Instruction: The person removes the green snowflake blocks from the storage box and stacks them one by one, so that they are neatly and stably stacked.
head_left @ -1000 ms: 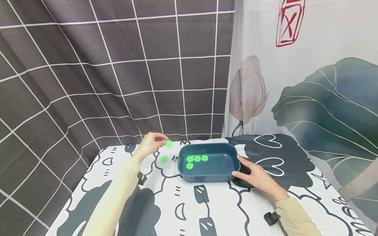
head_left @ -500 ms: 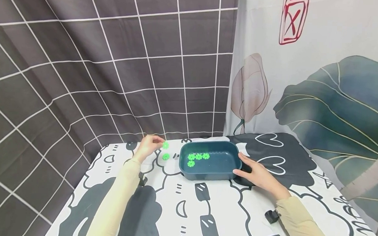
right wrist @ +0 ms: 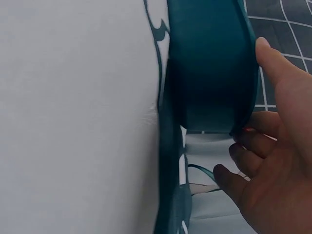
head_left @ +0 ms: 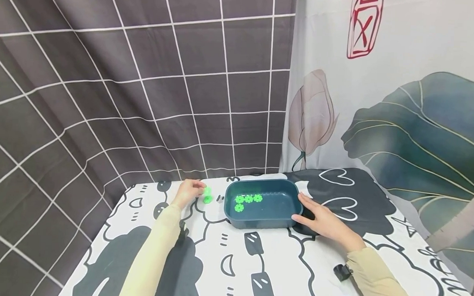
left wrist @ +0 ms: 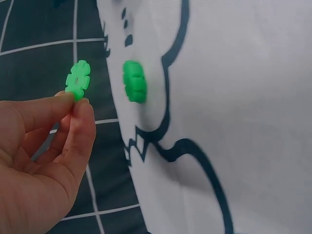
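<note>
In the left wrist view, my left hand (left wrist: 48, 151) pinches a bright green flower-shaped plastic disc (left wrist: 79, 79) between thumb and fingertips. A second green disc (left wrist: 134, 81) is just beyond it over the white cloth, with a gap between the two. From the head view, the held disc (head_left: 207, 191) appears right behind the other one (head_left: 207, 199). My right hand (head_left: 322, 218) holds the right end of a dark teal rectangular tub (head_left: 263, 224), thumb and fingers at its rim. Several similar green discs (head_left: 248, 199) lie in the tub's left half.
A patterned black-and-white cloth (head_left: 212, 291) covers the table. Behind it hangs a dark grid-lined curtain (head_left: 176, 98), with a floral white curtain (head_left: 323, 29) at the right. The tub stands right of the loose disc.
My left hand has brought its disc nearer the person, close behind the loose disc. The right hand keeps its hold on the tub, which stays in place.
</note>
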Motion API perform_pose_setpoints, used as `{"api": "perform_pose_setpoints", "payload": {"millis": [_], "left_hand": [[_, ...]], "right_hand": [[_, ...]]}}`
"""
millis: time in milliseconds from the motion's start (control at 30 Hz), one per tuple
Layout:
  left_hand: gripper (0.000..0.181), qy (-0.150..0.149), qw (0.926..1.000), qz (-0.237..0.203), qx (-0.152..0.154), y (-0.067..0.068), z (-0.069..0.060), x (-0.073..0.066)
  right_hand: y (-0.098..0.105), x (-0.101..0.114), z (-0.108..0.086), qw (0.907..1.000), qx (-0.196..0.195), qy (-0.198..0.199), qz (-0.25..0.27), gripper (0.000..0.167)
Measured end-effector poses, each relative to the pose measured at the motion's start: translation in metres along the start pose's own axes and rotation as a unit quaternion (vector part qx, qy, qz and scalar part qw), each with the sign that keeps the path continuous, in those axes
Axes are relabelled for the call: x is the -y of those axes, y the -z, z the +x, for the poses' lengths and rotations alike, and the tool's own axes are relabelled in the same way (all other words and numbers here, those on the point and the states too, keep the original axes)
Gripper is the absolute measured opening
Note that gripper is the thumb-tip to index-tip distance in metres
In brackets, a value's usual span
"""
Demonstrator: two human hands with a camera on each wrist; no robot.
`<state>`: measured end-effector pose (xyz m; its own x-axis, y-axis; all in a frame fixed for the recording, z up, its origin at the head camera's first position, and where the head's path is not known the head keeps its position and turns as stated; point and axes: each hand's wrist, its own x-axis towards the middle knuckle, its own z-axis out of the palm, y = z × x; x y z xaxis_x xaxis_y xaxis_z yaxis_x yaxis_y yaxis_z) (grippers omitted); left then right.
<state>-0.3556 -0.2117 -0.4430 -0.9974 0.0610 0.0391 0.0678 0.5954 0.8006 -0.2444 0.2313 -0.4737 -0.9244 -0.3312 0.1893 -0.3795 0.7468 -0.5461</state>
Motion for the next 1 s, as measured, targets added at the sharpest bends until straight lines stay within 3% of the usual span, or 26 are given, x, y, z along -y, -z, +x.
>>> {"api": "perform_pose_setpoints", "payload": {"millis": [367,600,1000], "left_hand": [[0.018,0.014,0.9998,0.014,-0.007,-0.012,0.003,0.015],[0.019,0.027,0.9996,0.011,-0.003,-0.017,0.002,0.019],[0.022,0.038,0.9991,-0.018,-0.005,-0.012,-0.001,0.018]], "right_hand": [[0.004,0.002,0.01,0.9984,0.005,0.003,-0.057,0.087],[-0.003,0.002,0.017,0.9976,0.013,0.024,-0.063,0.089],[-0.009,0.006,0.019,0.9982,0.041,-0.024,-0.037,0.092]]}}
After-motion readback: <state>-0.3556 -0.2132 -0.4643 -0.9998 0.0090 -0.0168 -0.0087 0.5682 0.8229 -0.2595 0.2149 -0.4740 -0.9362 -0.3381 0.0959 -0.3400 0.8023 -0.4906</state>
